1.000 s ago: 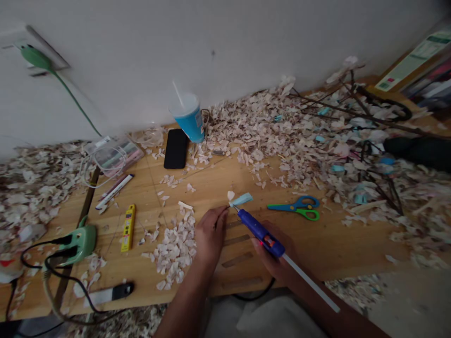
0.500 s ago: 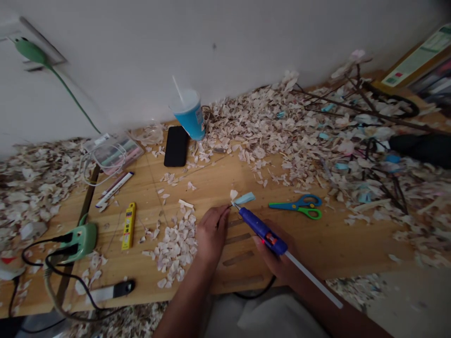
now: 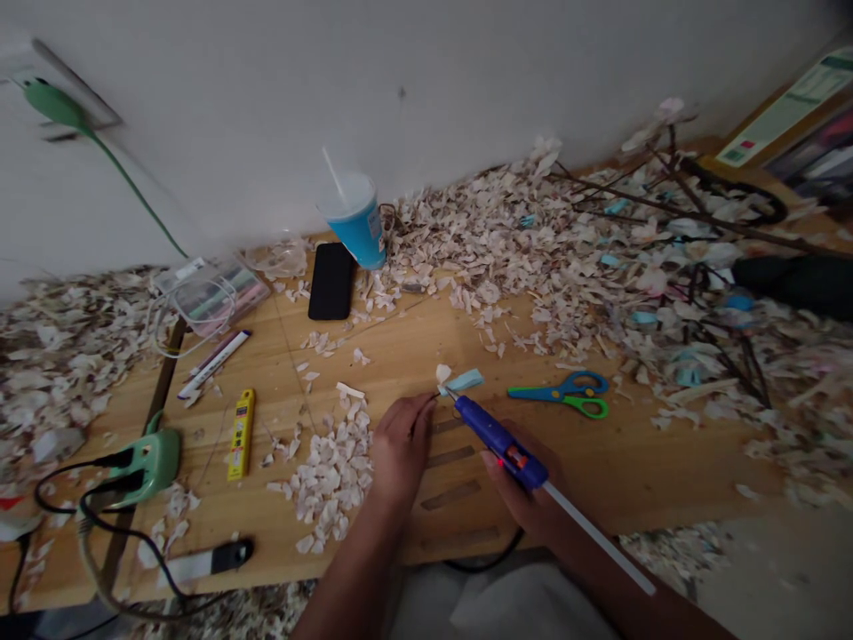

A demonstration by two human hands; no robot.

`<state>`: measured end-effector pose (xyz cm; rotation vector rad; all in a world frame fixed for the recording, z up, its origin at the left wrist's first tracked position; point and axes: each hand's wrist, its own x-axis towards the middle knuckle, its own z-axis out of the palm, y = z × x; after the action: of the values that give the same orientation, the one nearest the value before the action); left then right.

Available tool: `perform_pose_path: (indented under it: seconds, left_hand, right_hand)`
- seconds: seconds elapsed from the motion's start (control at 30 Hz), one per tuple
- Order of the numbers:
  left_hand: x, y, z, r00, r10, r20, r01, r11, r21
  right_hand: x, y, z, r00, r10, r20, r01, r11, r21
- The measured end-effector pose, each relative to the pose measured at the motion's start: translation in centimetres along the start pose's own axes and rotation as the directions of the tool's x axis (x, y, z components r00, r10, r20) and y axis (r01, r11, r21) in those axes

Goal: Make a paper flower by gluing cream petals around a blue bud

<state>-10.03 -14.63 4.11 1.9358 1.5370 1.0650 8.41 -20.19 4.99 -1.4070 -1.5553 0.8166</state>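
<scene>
My right hand (image 3: 516, 480) is wrapped around a blue hot glue gun (image 3: 490, 436), which has a glowing red light and a long white glue stick out of its back. The gun's nozzle meets a light blue strip (image 3: 470, 380) and a small whitish petal (image 3: 443, 373) just above the table. My left hand (image 3: 403, 436) is closed in a pinch on a thin dark stem that reaches towards the petal; most of the stem is hidden by the fingers. Left of this hand lies a pile of pale petals (image 3: 330, 489).
Blue-green scissors (image 3: 566, 391) lie to the right, beyond them branches (image 3: 693, 209) among heaped petals (image 3: 480, 231). Farther back stand a blue cup (image 3: 360, 227) and a black phone (image 3: 331, 281). At left are a yellow box (image 3: 241, 436), a marker (image 3: 213, 364) and a corded green power strip (image 3: 156, 458).
Both hands stay almost in place, with the glue gun's nozzle still at the strip and petal. The view has shifted very slightly.
</scene>
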Motion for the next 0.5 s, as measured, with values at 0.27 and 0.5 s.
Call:
perform_pose_path:
  seconds: [0.27, 0.5]
  left_hand:
    - [0.02, 0.12, 0.00, 1.000, 0.000, -0.010, 0.000, 1.000, 0.001]
    - [-0.04, 0.06, 0.01, 1.000, -0.007, 0.000, 0.007, 1.000, -0.004]
  right_hand:
    - [-0.07, -0.02, 0.04, 0.999, -0.033, -0.017, 0.033, 0.999, 0.001]
    - [-0.24, 0.06, 0.07, 0.999, -0.046, -0.022, 0.046, 0.999, -0.002]
